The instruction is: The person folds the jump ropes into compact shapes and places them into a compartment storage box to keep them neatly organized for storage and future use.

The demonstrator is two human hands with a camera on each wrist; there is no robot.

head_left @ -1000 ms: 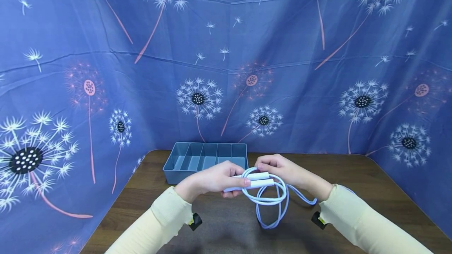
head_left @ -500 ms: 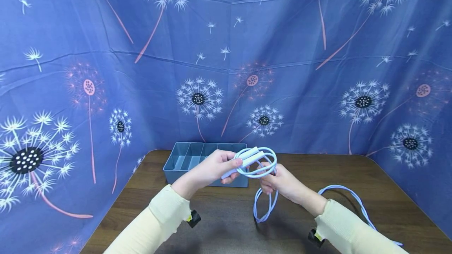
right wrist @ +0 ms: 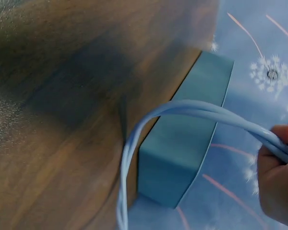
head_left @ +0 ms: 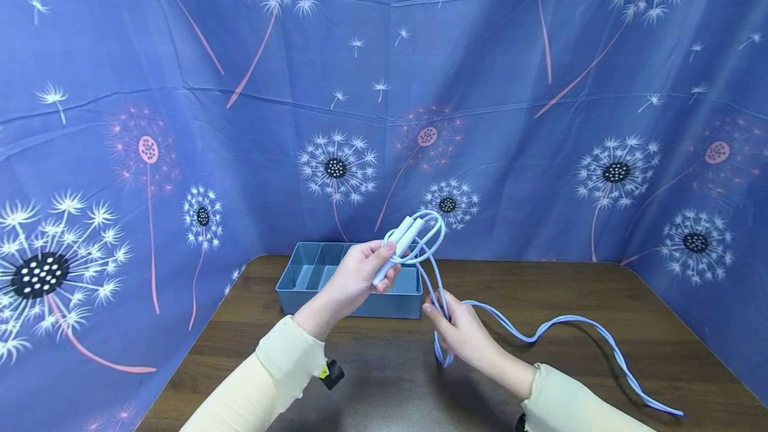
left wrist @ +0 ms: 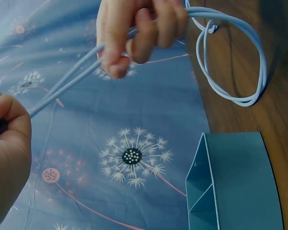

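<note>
My left hand (head_left: pixel 354 279) grips the two white handles (head_left: pixel 401 245) of a jump rope side by side, tilted up to the right above the table. Light blue cord (head_left: pixel 433 222) loops round the handles' upper part. Lower and to the right, my right hand (head_left: pixel 465 335) holds the doubled cord between thumb and fingers. In the left wrist view the cord (left wrist: pixel 69 79) runs taut from the left hand (left wrist: pixel 9 134) to the curled fingers of the right hand (left wrist: pixel 139 28). A loop of it (left wrist: pixel 259 72) hangs past that hand.
A blue-grey box (head_left: pixel 378 309) with several compartments stands at the back of the wooden table (head_left: pixel 372 365), behind the left hand. The cord's long tail (head_left: pixel 606 335) snakes across the table's right side. A blue dandelion-print cloth (head_left: pixel 510 172) hangs behind and at both sides.
My left hand has risen and turned the handles more upright. The right hand has moved from beside the handles down along the cord. More of the cord's tail lies in view on the right.
</note>
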